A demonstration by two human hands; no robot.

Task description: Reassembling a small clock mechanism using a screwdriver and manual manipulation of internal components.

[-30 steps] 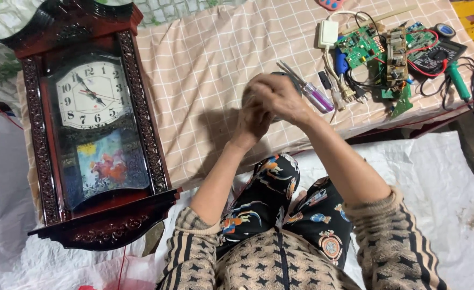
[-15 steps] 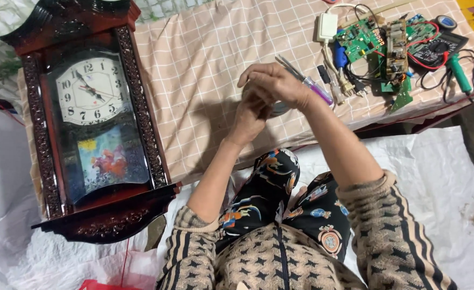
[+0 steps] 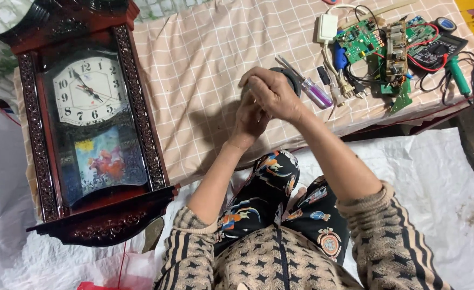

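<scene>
A small dark round part (image 3: 286, 76) sits between two hands raised just above the bench (image 3: 194, 70), mostly hidden by them. The right hand (image 3: 272, 92) is curled over it from above; the left hand (image 3: 249, 119) is cupped against it from below. Exactly how the fingers grip cannot be made out. With so little of it showing, the part might slip and roll off the checked cloth. Just beside lies a purple-handled screwdriver (image 3: 308, 86), easy to knock. Further right sit green circuit boards (image 3: 379, 40) tangled in wires. A large wooden wall clock (image 3: 89, 115) lies flat at left.
</scene>
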